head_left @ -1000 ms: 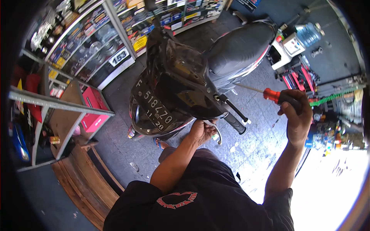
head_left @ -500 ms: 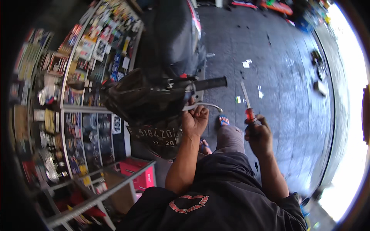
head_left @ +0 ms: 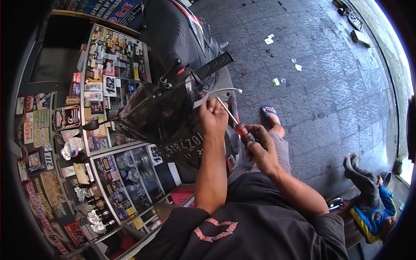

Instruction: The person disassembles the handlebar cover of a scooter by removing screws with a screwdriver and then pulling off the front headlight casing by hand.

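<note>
Red-handled screwdriver (head_left: 241,128) clasped in right grip (head_left: 263,149), tip beside left grip (head_left: 214,120), curled at lever (head_left: 209,94), hold unclear.

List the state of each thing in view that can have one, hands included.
Left hand: fingers curled at the silver lever, exact grip hidden
Right hand: closed around the screwdriver handle
Screwdriver: held, tip near the left hand, contact unclear
Silver lever: outer end apart from the handlebar grip, mounting hidden
Handlebar grip: no hand on it
Scooter: standing
Blue sandal: worn
Other person: seated
</note>
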The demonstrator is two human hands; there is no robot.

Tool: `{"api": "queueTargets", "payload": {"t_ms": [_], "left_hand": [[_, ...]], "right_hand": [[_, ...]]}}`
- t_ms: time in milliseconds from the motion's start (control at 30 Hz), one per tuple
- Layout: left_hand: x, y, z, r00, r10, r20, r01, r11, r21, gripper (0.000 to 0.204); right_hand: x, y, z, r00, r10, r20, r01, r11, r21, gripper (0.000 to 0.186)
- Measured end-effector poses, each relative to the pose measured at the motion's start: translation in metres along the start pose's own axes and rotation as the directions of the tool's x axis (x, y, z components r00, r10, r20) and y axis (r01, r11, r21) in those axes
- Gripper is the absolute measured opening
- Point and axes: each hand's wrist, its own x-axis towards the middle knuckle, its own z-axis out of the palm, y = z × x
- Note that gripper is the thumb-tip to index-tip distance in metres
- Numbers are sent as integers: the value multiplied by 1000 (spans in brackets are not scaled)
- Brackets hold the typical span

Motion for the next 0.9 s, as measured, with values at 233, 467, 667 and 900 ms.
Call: {"api": "queueTargets", "payload": {"t_ms": [233, 467, 667, 900], "left_hand": [[-72, 15, 26, 927, 308, 212, -48, -465, 884, 19], [-68, 28, 51, 952, 214, 220, -4, -707, 707, 20], [-49, 34, 31, 941, 327, 92, 36, -364, 931, 28], [-48, 39, 31, 945, 324, 36, 56, -271, 961, 28]], "right_hand": [[34, 53, 12, 992, -88, -89, 80, 993, -92, 38], [49, 68, 56, 1000, -23, -16, 24, 993, 116, 35], [61, 86, 64, 995, -88, -55, 94, 990, 105, 37], [61, 82, 65, 995, -89, -49, 94, 991, 93, 38]]}}
